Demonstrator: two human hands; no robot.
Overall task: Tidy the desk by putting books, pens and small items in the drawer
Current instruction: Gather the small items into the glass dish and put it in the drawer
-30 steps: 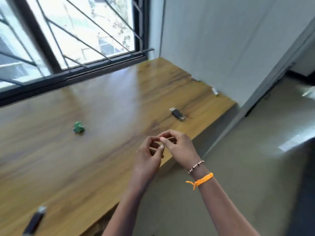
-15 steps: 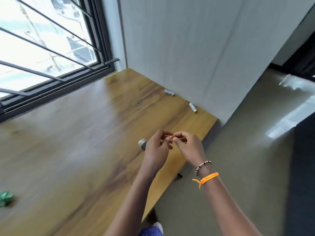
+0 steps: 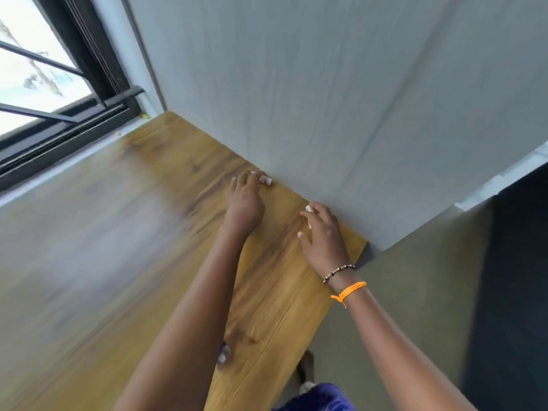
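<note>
We observe the left hand point(image 3: 246, 200), centre frame, fingertips resting on a small white item point(image 3: 265, 180) on the desk point(image 3: 275, 292) by the wall point(image 3: 326, 99). The right hand point(image 3: 321, 235), just right of it, covers a second white item point(image 3: 309, 208); we cannot tell either grip.

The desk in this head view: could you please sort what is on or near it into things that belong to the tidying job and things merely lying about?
Job:
- left hand, reaching a small white item by the wall
- right hand, over a second small white item
- dark small item beside the left forearm
- desk

Lying about:
- window frame
- wall
- orange wristband
</note>
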